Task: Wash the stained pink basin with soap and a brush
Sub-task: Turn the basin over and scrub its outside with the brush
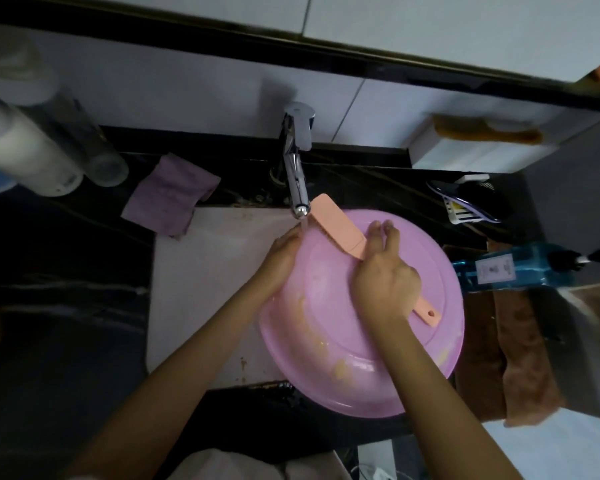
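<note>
Dark veined tabletop [66, 271] is seen around a white sink [201, 271], in which the pink basin [430, 271] is propped at a tilt, its near rim overhanging the sink's front edge. The basin is steadied by the left hand [281, 258], which is closed over the far-left rim just beside the running stream from the faucet [297, 174]. The brush [340, 226] is grasped by its handle in the right hand [385, 282] and laid across the basin, head toward the water. Yellowish stains [340, 370] are left along the lower wall, so the scrubbing is judged far from done. A slip is the likely trouble: wet plastic held only at one edge could skid or flip under a hard stroke, and water glancing off the tilted surface could be thrown onto the tabletop or the brown towel [499, 358]. The bristles are hidden beneath the brush head, the left fingertips are lost behind the rim, and it cannot be settled whether the inside or the underside is being faced — nor can the label on the blue bottle [506, 268] be read.
</note>
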A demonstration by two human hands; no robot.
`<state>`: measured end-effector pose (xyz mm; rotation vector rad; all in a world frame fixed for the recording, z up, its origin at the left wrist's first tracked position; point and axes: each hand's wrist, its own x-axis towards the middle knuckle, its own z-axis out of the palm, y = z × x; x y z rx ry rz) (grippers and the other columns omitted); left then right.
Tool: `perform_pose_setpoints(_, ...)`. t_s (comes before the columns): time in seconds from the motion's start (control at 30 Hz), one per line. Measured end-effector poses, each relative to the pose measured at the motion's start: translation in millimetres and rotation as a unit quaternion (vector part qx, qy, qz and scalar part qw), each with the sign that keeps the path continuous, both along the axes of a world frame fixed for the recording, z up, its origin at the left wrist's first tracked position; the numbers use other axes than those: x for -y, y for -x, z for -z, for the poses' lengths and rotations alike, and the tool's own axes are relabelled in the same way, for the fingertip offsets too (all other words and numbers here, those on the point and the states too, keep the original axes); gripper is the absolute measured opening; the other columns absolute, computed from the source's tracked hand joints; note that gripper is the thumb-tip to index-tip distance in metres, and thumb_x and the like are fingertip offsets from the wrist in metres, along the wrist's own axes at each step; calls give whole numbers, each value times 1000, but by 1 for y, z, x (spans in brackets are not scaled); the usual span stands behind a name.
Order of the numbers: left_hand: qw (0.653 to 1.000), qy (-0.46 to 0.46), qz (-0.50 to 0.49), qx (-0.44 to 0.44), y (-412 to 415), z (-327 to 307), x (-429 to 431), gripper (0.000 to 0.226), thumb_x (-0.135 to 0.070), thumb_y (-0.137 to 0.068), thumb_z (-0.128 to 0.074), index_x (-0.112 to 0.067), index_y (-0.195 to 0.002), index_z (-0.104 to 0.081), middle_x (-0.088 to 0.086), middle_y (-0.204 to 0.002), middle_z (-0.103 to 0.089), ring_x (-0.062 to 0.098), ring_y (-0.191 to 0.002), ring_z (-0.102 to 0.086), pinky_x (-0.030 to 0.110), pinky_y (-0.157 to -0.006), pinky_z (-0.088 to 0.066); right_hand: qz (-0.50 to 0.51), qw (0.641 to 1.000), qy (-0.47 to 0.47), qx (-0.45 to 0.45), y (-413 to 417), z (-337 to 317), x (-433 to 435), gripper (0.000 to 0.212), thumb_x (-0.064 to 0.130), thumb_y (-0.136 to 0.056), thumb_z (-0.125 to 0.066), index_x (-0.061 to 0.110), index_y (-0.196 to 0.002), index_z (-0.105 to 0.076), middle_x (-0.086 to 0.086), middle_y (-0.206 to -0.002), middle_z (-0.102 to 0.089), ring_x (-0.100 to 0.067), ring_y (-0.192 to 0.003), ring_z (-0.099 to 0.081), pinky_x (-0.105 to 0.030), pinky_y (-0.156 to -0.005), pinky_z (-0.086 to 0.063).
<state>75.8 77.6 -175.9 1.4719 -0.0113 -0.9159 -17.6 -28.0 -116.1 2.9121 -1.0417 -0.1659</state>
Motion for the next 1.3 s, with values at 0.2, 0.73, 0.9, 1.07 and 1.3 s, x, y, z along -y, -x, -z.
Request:
perform_pose_setpoints(0.2,989,7,46,-140,-32,17,15,32,-40,-93,-49,-18,-108,-66,6,-103,-70,19,-99,-64,33,-90,-47,-30,999,24,19,-12,10,-7,50,3,-74,-61,-2,-124,-57,-18,-133,-54,-27,-42,-57,-26,-50,-28)
perform_pose_setpoints(0.73,993,-57,-102,-15,76,18,-96,31,-23,-84,-57,-19,-114,-62,0,-120,-60,16,-115,-52,28,-95,-42,-6,999,-19,-35,-10,-2,-3,54,7,-94,-34,5,-146,-22,-7,-157,-12,-34,-79,-62,-33,-61,-31)
perform_pose_setpoints(0.9,974,-47,-70,-209,91,23,-81,38,-40,-99,-27,-22,-114,-57,2,-116,-60,15,-91,-58,32,-80,-47,5,996,-19,-84,-12,-8,0,59,3,-94,-34,3,-149,-12,-8,-159,-2,-33,-92,-63,-31,-64,-34)
perform_pose_setpoints(1.07,982,33,-97,-160,62,6,-71,29,-43,-83,-45,-18,-84,-59,7,-98,-54,16,-78,-51,24,-64,-40,40,993,-35,-109,2,-18,7,61,0,-93,-39,2,-148,-12,-11,-157,-11,-32,-102,-59,-32,-69,-35)
perform_pose_setpoints(1.3,970,105,-60,-209,4,23,-30,51,-31,-93,-15,-11,-103,-61,3,-72,-67,17,-74,-54,26,-65,-41,-52,998,-43,10,23,-17,19,57,8,-91,-44,17,-146,-31,4,-154,-24,-31,-91,-61,-31,-66,-41)
